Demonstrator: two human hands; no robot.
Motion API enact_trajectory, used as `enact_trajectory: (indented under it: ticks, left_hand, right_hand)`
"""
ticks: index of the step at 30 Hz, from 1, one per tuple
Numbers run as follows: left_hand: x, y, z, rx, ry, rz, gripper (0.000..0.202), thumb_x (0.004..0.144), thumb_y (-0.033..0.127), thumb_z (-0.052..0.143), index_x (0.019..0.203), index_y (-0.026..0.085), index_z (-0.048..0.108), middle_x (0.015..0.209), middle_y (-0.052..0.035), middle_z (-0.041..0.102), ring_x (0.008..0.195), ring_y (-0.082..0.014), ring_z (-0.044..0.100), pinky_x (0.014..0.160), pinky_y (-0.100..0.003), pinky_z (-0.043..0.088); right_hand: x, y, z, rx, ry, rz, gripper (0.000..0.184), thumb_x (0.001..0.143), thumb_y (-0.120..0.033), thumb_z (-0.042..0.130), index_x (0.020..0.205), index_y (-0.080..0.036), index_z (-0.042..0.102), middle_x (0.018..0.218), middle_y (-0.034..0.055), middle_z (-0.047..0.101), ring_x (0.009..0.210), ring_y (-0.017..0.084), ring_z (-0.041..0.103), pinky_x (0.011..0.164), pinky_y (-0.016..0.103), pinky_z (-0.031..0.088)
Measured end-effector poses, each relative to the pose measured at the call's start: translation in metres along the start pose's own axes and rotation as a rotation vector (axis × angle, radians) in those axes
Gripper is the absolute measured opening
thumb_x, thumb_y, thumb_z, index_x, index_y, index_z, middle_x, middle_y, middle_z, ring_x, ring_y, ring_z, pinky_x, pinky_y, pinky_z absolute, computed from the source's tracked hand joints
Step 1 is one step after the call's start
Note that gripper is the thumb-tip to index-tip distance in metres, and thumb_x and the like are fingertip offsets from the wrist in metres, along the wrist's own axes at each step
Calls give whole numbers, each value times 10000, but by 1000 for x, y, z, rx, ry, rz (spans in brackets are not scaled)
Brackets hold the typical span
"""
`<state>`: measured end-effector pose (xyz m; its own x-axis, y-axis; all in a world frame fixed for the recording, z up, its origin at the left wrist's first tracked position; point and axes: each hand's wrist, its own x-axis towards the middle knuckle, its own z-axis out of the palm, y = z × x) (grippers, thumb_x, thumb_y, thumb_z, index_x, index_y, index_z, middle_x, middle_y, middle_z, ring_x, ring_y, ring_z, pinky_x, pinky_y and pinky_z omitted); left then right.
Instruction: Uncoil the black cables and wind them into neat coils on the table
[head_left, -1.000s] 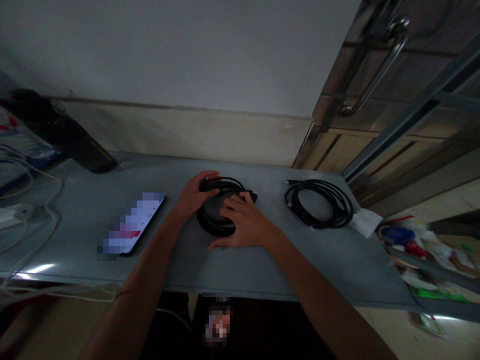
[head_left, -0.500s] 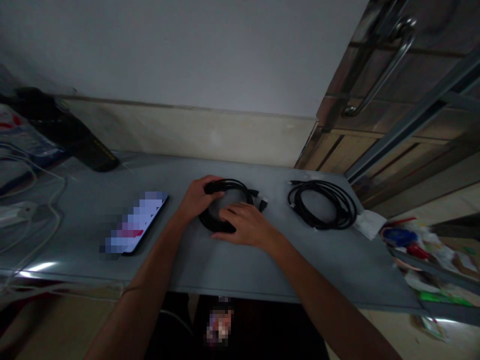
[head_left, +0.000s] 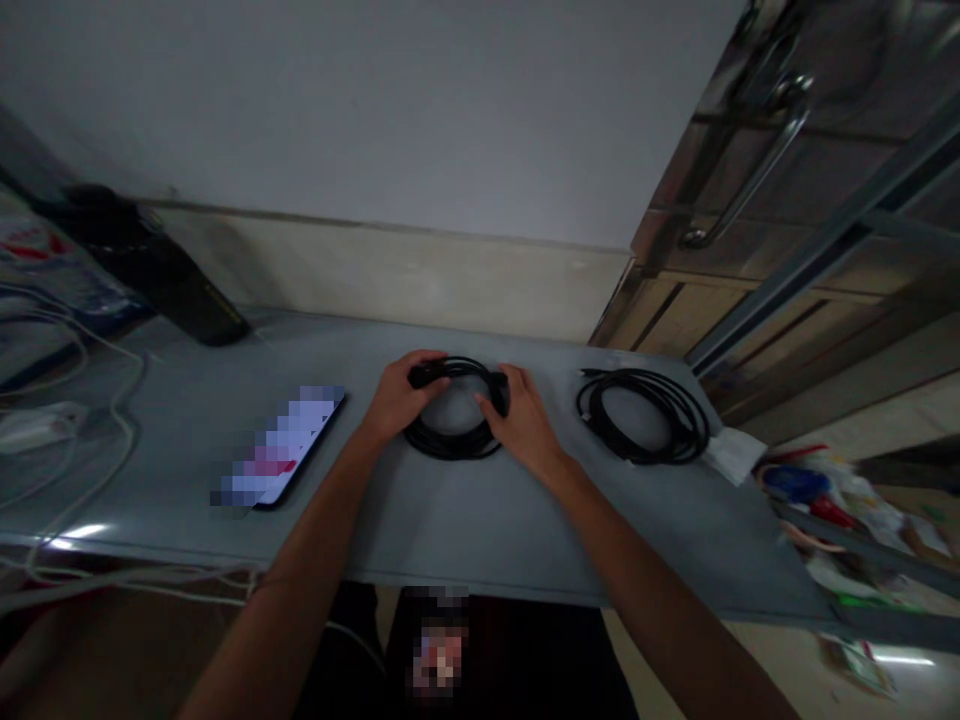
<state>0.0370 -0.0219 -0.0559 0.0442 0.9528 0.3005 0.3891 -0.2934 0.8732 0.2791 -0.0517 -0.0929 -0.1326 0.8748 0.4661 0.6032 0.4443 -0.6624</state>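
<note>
A coiled black cable [head_left: 454, 447] lies on the grey table in front of me. My left hand [head_left: 400, 397] grips the coil at its upper left, thumb inside the ring and fingers round the outside. On the opposite side, my right hand [head_left: 521, 415] is closed round the coil's right edge, its thumb inside the ring. The cable's plug ends are hidden by my right hand. A second coiled black cable [head_left: 600, 425] lies apart to the right, a small connector at its upper left, with a white tag [head_left: 735, 455] at its right side.
Left of my hands a phone with a lit screen [head_left: 292, 445] lies on the table [head_left: 465, 530]. A black bottle [head_left: 176, 285] lies tilted at the back left, near white cords [head_left: 124, 430]. A wall stands behind; a metal post [head_left: 795, 260] and cluttered shelf [head_left: 840, 500] are at right.
My right hand has moved from the coil's lower front up to its right edge, now covering the plug ends. My left hand stays at the upper left. The view has shifted slightly.
</note>
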Motion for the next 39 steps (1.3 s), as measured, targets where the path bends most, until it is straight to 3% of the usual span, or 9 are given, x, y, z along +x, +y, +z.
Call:
enact_trajectory:
  ticks: [4, 13, 17, 23, 27, 35, 39]
  left_hand:
    - [-1, 1, 1, 6, -44, 6, 458, 887, 535, 851, 1235, 237, 865, 1212, -110, 874, 1149, -367, 796, 1116, -541, 571]
    - [-1, 6, 0, -16, -55, -23, 482, 948, 655, 797, 1169, 242, 911, 1158, -97, 894, 1094, -351, 802, 1041, -483, 594]
    - [-2, 2, 1, -110, -87, -46, 468, 849, 582, 892, 1162, 235, 908, 1132, -104, 891, 1054, -345, 803, 1000, -487, 605]
    - [0, -1, 3, -184, -95, -47, 410, 788, 449, 939, 1135, 237, 894, 1182, -109, 881, 1118, -350, 805, 1108, -545, 578]
    - [-1, 3, 4, -272, -87, -80, 495, 728, 433, 999, 1165, 239, 868, 1242, -107, 873, 1196, -352, 794, 1171, -554, 558]
    - [-3, 9, 4, -364, -64, -139, 466, 814, 534, 965, 1162, 235, 882, 1280, -123, 861, 1222, -360, 765, 1168, -530, 545]
    - [-3, 10, 3, -424, 4, -172, 407, 820, 477, 947, 1142, 235, 890, 1271, -117, 858, 1194, -343, 763, 1154, -508, 544]
  right_hand:
    - [1, 5, -3, 30, -5, -30, 494, 1067, -331, 669, 1533, -199, 577, 1498, 190, 653, 1408, 346, 646, 1263, 577, 520]
    - [5, 8, -4, 56, -26, -67, 421, 1003, -198, 710, 1424, -213, 711, 1401, 140, 705, 1355, 308, 654, 1258, 511, 525]
    - [6, 9, -5, 52, 6, -41, 352, 972, -196, 743, 1322, -214, 757, 1306, 133, 664, 1272, 312, 661, 1206, 514, 562]
    - [5, 8, -6, 64, 24, -38, 325, 957, -197, 776, 1279, -237, 752, 1259, 115, 618, 1231, 295, 656, 1177, 508, 584]
    - [5, 8, -7, 74, 9, -56, 356, 967, -185, 760, 1317, -236, 715, 1288, 125, 612, 1256, 297, 644, 1194, 521, 574]
    - [3, 5, -6, 88, -36, -105, 378, 1030, -209, 690, 1406, -235, 658, 1396, 146, 584, 1363, 302, 608, 1236, 524, 544]
    - [3, 4, -5, 88, -40, -118, 403, 1038, -251, 710, 1439, -244, 671, 1425, 147, 577, 1392, 312, 594, 1254, 536, 530]
